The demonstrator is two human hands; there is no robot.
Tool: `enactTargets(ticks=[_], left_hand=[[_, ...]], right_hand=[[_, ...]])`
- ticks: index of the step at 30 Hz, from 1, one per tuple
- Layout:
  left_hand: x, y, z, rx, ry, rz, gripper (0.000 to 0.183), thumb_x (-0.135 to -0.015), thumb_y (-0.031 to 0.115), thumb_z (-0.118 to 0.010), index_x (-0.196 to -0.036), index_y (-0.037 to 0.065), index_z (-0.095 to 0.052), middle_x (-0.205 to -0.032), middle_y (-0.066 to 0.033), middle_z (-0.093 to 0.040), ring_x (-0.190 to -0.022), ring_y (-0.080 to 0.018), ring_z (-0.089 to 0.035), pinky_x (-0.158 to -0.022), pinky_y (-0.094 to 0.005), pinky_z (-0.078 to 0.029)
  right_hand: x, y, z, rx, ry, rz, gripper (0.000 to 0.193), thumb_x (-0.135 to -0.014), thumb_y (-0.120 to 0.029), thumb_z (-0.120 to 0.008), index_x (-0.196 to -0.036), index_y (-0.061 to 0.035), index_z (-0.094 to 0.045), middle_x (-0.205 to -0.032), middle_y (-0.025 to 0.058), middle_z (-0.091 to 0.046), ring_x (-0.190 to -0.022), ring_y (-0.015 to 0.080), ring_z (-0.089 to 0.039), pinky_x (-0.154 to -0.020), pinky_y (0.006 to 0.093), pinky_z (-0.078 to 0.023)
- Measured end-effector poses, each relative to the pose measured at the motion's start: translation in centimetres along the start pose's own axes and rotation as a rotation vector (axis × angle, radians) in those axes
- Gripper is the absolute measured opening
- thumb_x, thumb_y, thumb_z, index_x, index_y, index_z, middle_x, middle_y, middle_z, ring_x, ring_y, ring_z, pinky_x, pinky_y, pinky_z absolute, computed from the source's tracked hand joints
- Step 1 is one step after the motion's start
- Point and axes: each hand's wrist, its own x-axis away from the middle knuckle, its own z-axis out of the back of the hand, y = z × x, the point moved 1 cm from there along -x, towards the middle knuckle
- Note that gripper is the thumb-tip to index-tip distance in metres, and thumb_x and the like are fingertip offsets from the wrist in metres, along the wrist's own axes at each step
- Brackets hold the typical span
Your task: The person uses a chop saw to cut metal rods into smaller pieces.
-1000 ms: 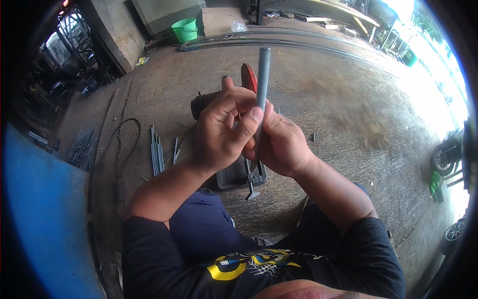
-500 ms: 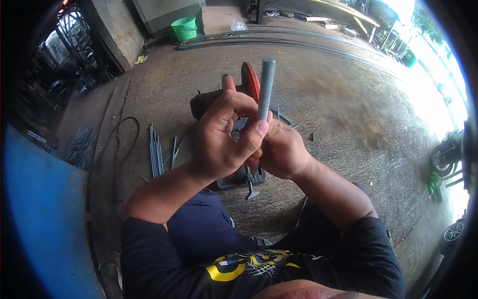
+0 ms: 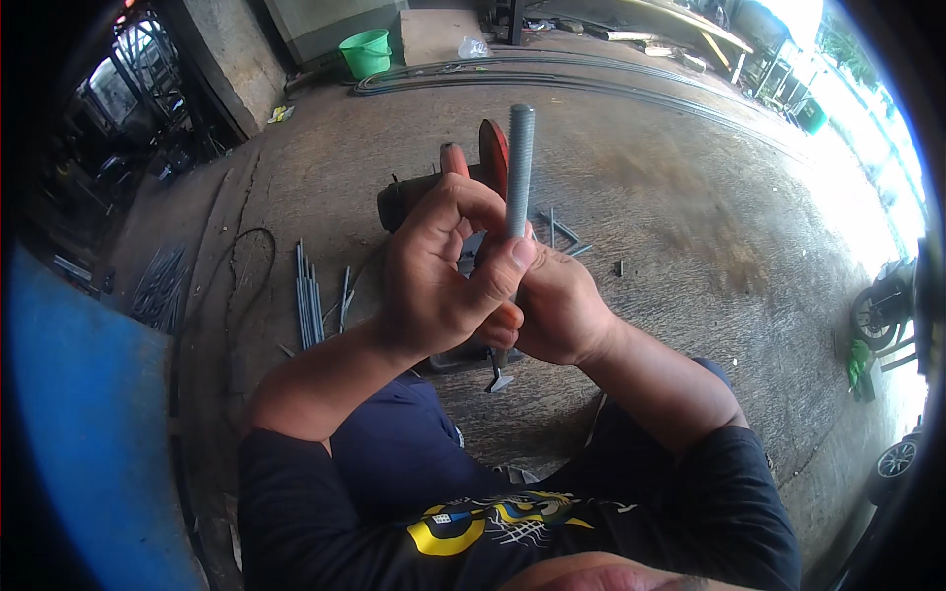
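A grey metal threaded rod point(image 3: 520, 167) stands nearly upright in front of me, its flat top end pointing away from my body. My left hand point(image 3: 443, 266) pinches it between thumb and fingers. Around its lower part, my right hand point(image 3: 567, 305) is closed, fingers curled under; the rod's bottom end is hidden by both hands. Just beyond them is a cut-off saw with a dark motor point(image 3: 396, 205), a red-orange handle point(image 3: 452, 160) and a red disc-shaped part point(image 3: 493, 148). A small T-shaped clamp handle point(image 3: 500, 382) shows below my hands.
Several cut metal rods point(image 3: 307, 295) lie left of the saw, and short pieces point(image 3: 567, 236) to its right. A cable point(image 3: 268, 246) curves across the floor. Farther off are a green bucket point(image 3: 367, 54) and long bars point(image 3: 552, 79). A blue panel point(image 3: 79, 424) borders my left.
The rod's top has shifted slightly left and away from me, and the rod is more upright. My right hand has turned a little and moved slightly lower.
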Motion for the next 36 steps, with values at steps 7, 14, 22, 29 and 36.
enactTargets(ticks=[7,14,22,29,36], left_hand=[[0.5,1.5,0.4,0.075,0.057,0.336,0.015,-0.093,0.014,-0.052,-0.101,0.001,-0.051,-0.092,-0.0064,-0.055,-0.081,-0.0086,-0.056,-0.079,-0.0258,-0.046],[0.4,1.1,0.8,0.010,0.086,0.221,0.017,-0.095,0.016,-0.044,-0.099,0.002,-0.053,-0.088,-0.0041,-0.054,-0.069,-0.0036,-0.051,-0.070,-0.0219,-0.044],[0.4,0.6,1.5,-0.065,0.040,0.117,0.025,-0.093,0.014,-0.035,-0.096,0.001,-0.056,-0.088,-0.0051,-0.054,-0.081,-0.0082,-0.050,-0.077,-0.0251,-0.042],[0.4,0.7,1.5,-0.094,0.017,0.122,0.030,-0.089,0.021,-0.036,-0.096,-0.001,-0.055,-0.096,-0.0101,-0.056,-0.091,-0.0142,-0.053,-0.086,-0.0298,-0.042],[0.4,0.4,1.6,-0.064,-0.008,0.103,0.029,-0.087,0.019,-0.036,-0.095,-0.001,-0.055,-0.087,-0.0073,-0.052,-0.078,-0.0118,-0.050,-0.087,-0.0301,-0.040]], right_hand=[[-0.3,0.3,0.0,0.010,0.030,0.021,0.047,-0.100,-0.045,-0.028,-0.101,-0.0044,-0.051,-0.072,0.0060,-0.051,-0.062,0.0164,-0.050,-0.059,0.0273,-0.042],[-0.1,0.3,-0.1,0.012,-0.018,0.054,0.037,-0.099,-0.037,-0.039,-0.100,-0.0029,-0.053,-0.081,0.0069,-0.055,-0.072,0.0178,-0.054,-0.068,0.0290,-0.045],[0.0,0.3,-0.3,0.032,-0.013,0.063,0.026,-0.097,-0.029,-0.048,-0.102,-0.0038,-0.052,-0.086,0.0068,-0.055,-0.075,0.0163,-0.055,-0.070,0.0282,-0.045],[0.1,0.4,-0.5,0.107,0.003,0.108,0.025,-0.096,-0.029,-0.052,-0.100,-0.0044,-0.053,-0.082,0.0062,-0.055,-0.076,0.0143,-0.054,-0.070,0.0269,-0.044],[0.0,0.5,-0.4,0.160,0.010,0.107,0.023,-0.095,-0.027,-0.054,-0.101,-0.0046,-0.054,-0.081,0.0050,-0.055,-0.075,0.0128,-0.053,-0.070,0.0257,-0.043]])
